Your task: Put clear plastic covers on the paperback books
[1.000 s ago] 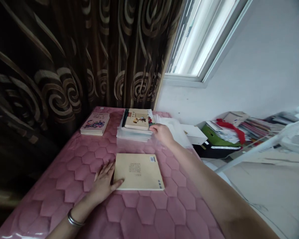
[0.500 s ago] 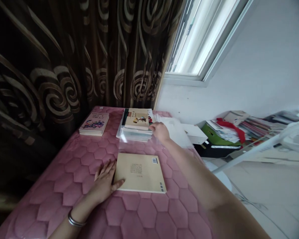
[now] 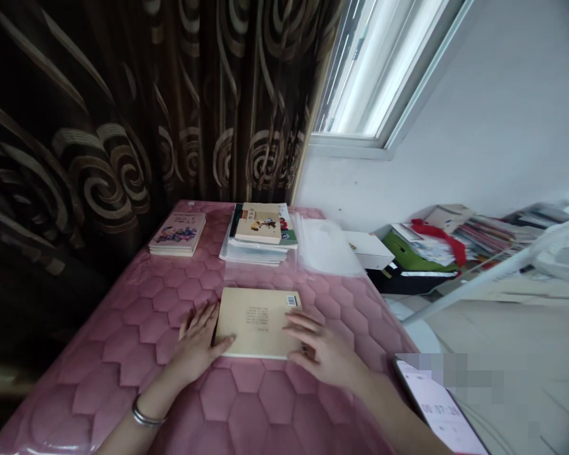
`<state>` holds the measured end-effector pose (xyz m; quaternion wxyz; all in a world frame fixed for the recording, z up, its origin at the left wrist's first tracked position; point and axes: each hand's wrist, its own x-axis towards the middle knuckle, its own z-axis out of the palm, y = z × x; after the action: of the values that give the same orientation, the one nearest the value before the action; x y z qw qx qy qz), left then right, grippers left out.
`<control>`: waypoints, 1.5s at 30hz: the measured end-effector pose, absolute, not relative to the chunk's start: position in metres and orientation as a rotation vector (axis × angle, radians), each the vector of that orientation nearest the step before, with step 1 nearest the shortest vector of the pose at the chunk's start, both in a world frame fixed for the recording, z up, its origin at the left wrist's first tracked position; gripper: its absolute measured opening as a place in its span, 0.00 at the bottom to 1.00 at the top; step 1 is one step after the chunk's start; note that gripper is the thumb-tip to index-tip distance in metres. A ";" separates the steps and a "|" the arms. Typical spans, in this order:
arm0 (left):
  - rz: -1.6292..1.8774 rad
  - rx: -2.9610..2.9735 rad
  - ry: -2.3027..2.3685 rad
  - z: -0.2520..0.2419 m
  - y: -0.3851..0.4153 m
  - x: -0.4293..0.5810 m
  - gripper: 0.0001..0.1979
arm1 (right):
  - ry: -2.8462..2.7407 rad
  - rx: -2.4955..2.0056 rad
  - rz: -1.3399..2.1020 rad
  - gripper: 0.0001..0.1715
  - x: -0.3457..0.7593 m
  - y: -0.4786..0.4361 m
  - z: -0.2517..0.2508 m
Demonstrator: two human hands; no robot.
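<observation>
A cream-coloured book [image 3: 253, 322] lies back cover up on the pink table cover [image 3: 237, 411], its barcode at the far right corner. My left hand [image 3: 199, 338] rests at the book's left edge, fingers stretched out on the table and thumb on the cover. At the right edge, my right hand [image 3: 315, 347] lies with its fingers spread over the book's side. Beyond the book is a stack of books, with a cream illustrated book [image 3: 258, 222] on top and a clear plastic sheet [image 3: 260, 268] around its front.
A small pile of books [image 3: 177, 234] sits at the far left. White translucent sheets [image 3: 329, 246] lie right of the stack, with a white box [image 3: 367, 249] beyond. A phone [image 3: 439, 404] showing a timer is at the lower right. A dark curtain [image 3: 194, 101] hangs behind.
My right hand has come back from the far stack to the right side of the cream book. My left hand has stayed at its left edge. The phone has come into view.
</observation>
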<state>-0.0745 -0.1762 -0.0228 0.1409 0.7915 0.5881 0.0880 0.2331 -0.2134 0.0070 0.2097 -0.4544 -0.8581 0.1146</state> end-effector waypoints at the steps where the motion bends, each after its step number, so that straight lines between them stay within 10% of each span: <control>1: 0.276 2.283 1.703 -0.023 -0.177 -0.074 0.40 | -2.409 -1.298 0.321 0.22 0.235 -0.221 0.006; 10: 0.620 2.477 1.302 -0.013 -0.192 -0.071 0.18 | -2.455 -1.314 0.244 0.19 0.239 -0.228 -0.001; 28: 0.650 2.479 1.267 0.000 -0.178 -0.076 0.16 | -2.092 -1.358 0.344 0.13 0.246 -0.213 -0.006; 37: 1.276 2.085 1.978 0.000 -0.193 -0.057 0.18 | -1.421 -1.427 0.646 0.20 0.236 -0.186 -0.011; 45: 0.391 3.071 1.117 -0.015 -0.225 -0.026 0.14 | -1.265 -1.294 0.702 0.19 0.220 -0.172 -0.004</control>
<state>-0.0260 -0.2251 -0.0152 -0.0748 0.9305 0.3384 0.1184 0.2205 -0.1723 -0.0043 0.5650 -0.5499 -0.5378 0.2986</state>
